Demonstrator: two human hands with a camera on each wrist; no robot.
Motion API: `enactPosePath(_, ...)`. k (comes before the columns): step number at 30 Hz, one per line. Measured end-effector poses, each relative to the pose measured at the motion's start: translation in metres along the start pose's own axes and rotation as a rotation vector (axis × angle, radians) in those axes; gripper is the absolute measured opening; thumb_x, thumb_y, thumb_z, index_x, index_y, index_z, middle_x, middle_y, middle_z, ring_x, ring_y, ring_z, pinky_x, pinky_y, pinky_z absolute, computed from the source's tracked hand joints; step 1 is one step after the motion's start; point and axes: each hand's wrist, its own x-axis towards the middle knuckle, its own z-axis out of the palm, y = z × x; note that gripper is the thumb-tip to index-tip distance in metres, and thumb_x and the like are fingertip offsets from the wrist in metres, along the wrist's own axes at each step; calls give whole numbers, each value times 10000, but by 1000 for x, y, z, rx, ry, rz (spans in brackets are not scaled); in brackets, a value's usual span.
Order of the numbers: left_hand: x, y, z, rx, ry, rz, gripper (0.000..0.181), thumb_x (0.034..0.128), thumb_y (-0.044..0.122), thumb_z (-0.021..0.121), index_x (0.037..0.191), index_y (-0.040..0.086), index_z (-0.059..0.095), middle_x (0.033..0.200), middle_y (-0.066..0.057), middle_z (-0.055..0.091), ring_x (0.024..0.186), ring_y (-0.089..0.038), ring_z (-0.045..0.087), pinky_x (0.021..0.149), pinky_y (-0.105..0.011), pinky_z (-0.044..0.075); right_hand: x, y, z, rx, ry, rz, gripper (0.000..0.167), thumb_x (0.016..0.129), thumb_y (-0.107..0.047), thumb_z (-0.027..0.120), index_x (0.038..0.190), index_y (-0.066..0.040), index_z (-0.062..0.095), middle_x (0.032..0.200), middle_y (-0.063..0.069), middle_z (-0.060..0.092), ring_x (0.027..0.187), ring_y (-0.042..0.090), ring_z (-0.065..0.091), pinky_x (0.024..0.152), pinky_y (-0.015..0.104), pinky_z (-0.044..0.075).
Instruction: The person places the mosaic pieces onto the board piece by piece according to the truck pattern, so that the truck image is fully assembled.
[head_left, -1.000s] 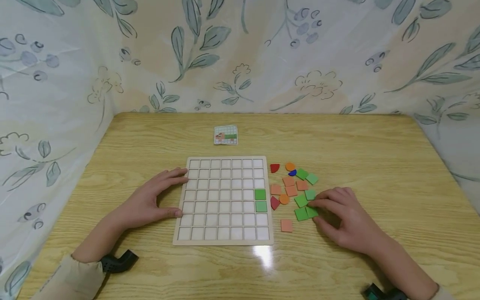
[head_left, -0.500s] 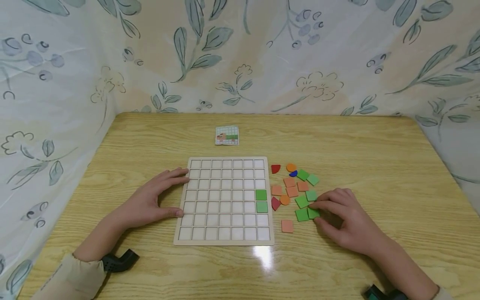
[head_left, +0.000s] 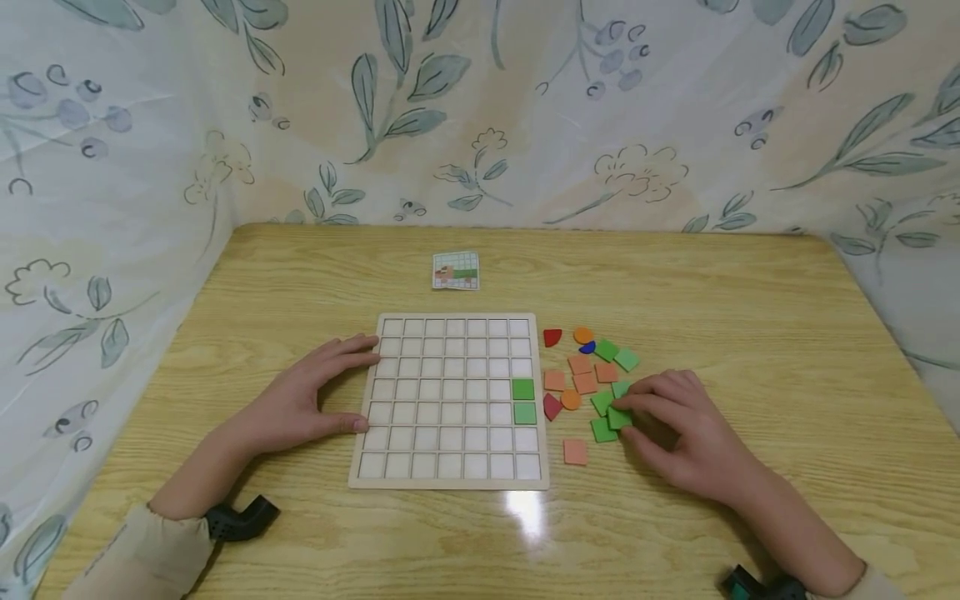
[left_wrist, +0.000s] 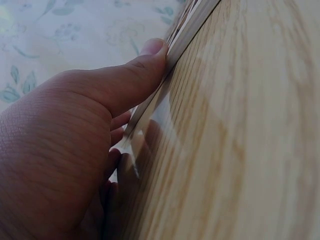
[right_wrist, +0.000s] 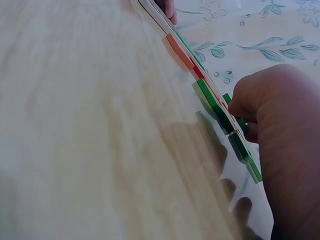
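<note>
A wooden grid board [head_left: 448,484] lies mid-table, with two green square tiles, one [head_left: 522,389] directly above the other [head_left: 524,413], in its right column. My left hand [head_left: 296,404] rests along the board's left edge, fingers and thumb spread and touching the rim; in the left wrist view the thumb [left_wrist: 135,77] lies against that edge. To the right of the board, my right hand [head_left: 693,437] pinches a green square tile [head_left: 619,418] between thumb and fingers, over the other green tiles [head_left: 603,430]. In the right wrist view the thumb [right_wrist: 250,95] partly hides the tiles.
Loose pieces lie right of the board: salmon squares [head_left: 575,452], orange discs [head_left: 583,335], red quarter-circles [head_left: 552,337] and a small blue piece [head_left: 588,347]. A printed pattern card [head_left: 456,272] lies behind the board. Floral cloth [head_left: 480,108] hangs behind the table.
My right hand has shifted slightly left, drawing a green tile up and left so that it overlaps its neighbours. The left hand has stayed at the board's edge.
</note>
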Motion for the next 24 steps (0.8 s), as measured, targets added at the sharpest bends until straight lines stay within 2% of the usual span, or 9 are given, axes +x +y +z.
enactPosePath(9, 0, 0, -1, 5, 0, -4, 863, 891, 436, 928, 1627, 206, 541, 1757, 8, 359, 1632, -362, 273, 1238, -697, 289, 6, 4, 5, -3, 16, -35, 369, 1093, -437, 644, 1149, -121, 826, 1128, -23, 730, 1027, 170, 600, 976, 296, 345)
enactPosePath(24, 0, -1, 0, 11, 1, -3, 865, 887, 461, 924, 1628, 228, 542, 1754, 27, 361, 1632, -357, 271, 1230, -715, 290, 39, 1, 21, -6, -10, -85, 330, 1070, -389, 682, 1143, -99, 821, 1122, -1, 744, 994, 204, 608, 919, 399, 366)
